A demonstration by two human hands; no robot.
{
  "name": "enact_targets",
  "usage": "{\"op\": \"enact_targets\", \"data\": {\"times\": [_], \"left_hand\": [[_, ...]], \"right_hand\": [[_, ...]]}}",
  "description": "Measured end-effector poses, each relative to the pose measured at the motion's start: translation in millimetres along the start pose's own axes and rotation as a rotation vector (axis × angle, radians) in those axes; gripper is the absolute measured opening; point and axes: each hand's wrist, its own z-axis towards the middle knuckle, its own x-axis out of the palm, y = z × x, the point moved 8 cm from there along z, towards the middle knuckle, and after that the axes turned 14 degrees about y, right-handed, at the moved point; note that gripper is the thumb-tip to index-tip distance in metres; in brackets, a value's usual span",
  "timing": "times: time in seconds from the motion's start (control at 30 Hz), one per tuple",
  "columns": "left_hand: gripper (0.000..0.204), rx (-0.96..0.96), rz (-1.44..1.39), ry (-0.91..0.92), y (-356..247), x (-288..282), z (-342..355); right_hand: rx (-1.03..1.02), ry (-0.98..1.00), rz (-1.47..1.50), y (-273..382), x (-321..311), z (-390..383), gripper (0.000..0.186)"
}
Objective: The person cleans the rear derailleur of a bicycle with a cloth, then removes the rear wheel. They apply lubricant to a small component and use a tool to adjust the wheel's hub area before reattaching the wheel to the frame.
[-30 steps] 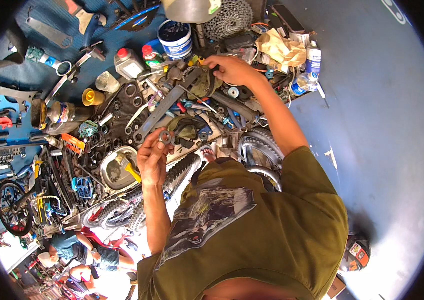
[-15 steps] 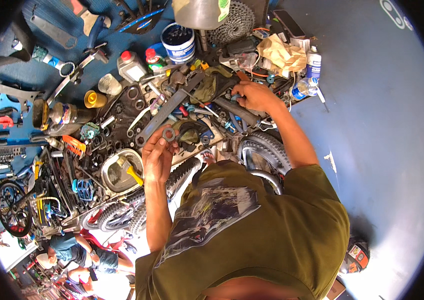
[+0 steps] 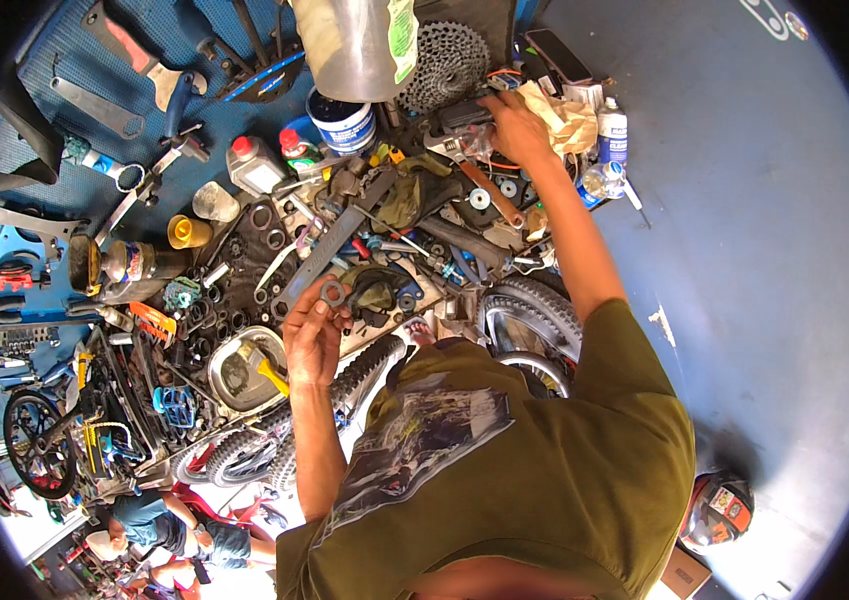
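My left hand is closed on a flat grey metal ring, held up between thumb and fingers above the bench's front edge. My right hand reaches to the back right of the bench with fingers stretched out. Its fingertips are at a dark case, beside a clear plastic bag and crumpled brown paper. Nothing shows in that hand, though its palm side is hidden. Nearer to me lies an adjustable wrench with a brown-orange handle.
Tools and parts crowd the bench, with a metal tray holding a yellow-handled brush at left. A white-blue tub, bottles and a cassette stand at the back. Bicycle wheels are below the bench edge. Another person sits at lower left.
My right hand has moved from the tools mid-bench to the back right, uncovering the adjustable wrench. The left hand still holds the ring in nearly the same place. The view has shifted slightly.
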Motion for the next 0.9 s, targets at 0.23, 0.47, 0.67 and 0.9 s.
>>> {"op": "enact_targets", "data": {"times": [0.23, 0.47, 0.67, 0.9], "left_hand": [[0.045, 0.010, -0.006, -0.031, -3.0, -2.0, -4.5], [0.047, 0.035, -0.027, -0.090, -3.1, -25.3, -25.1], [0.046, 0.040, -0.042, -0.079, -3.5, -30.8, -25.6], [0.047, 0.034, -0.034, -0.114, -3.0, -31.7, -26.4]], "right_hand": [[-0.102, 0.198, -0.316, -18.3, 24.8, 63.5, 0.065], [0.097, -0.079, -0.101, -88.6, -57.3, 53.1, 0.063], [0.316, -0.233, 0.063, -125.3, -99.1, 44.8, 0.064], [0.483, -0.435, 0.105, -166.9, -130.0, 38.1, 0.065]]}}
